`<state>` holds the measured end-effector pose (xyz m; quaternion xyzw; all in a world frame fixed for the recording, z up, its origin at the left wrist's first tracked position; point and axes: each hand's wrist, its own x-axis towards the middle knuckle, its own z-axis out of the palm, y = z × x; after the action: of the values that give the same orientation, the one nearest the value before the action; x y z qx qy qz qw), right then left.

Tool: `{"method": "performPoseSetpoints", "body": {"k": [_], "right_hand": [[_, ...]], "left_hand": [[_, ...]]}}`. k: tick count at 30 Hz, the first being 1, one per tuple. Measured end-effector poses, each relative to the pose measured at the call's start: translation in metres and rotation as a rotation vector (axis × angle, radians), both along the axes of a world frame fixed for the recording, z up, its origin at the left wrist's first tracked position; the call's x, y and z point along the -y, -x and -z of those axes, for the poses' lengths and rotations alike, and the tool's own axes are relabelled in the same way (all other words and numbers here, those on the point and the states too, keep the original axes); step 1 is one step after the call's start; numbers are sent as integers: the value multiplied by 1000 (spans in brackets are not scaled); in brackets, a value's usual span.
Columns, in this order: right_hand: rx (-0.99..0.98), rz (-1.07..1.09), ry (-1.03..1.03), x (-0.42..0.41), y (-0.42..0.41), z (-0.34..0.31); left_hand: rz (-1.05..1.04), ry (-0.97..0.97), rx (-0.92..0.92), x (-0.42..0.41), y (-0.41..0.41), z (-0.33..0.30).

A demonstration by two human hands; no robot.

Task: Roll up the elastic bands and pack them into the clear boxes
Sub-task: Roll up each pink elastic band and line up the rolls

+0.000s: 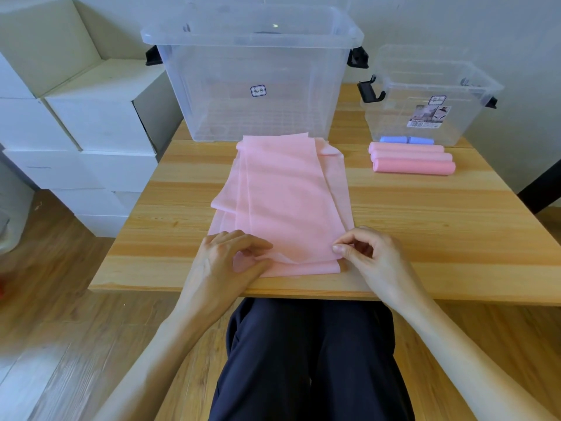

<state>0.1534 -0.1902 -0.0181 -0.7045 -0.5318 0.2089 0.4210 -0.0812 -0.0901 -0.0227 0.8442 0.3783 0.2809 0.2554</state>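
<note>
- Pink elastic bands (285,189), unrolled, lay in a loose flat stack down the middle of the wooden table (425,226), near ends at the table's front edge, far ends reaching the large clear box (252,80).
- Left hand (230,262): fingers curled, pinching the near left corner of the top band, which was lifted into a small fold.
- Right hand (370,256): thumb and forefinger pinched the near right edge of the same band; remaining fingers curled.
- Large clear box stood open at the table's far edge, black latches at its sides, small label on its front wall.
- Small clear box (425,101) stood open to its right, well apart from the hands.
- Three rolled pink bands (413,161) lay side by side just in front of the small box; two rolled blue bands (406,140) lay between them and the box wall.
- White cartons (76,117) were stacked left of the table.
</note>
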Motion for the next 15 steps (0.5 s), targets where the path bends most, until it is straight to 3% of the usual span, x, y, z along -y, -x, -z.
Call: {"method": "performPoseSetpoints", "body": {"k": [15], "right_hand": [[36, 77, 12, 3, 4, 5]], "left_hand": [[-110, 53, 2, 0, 3, 5]]}}
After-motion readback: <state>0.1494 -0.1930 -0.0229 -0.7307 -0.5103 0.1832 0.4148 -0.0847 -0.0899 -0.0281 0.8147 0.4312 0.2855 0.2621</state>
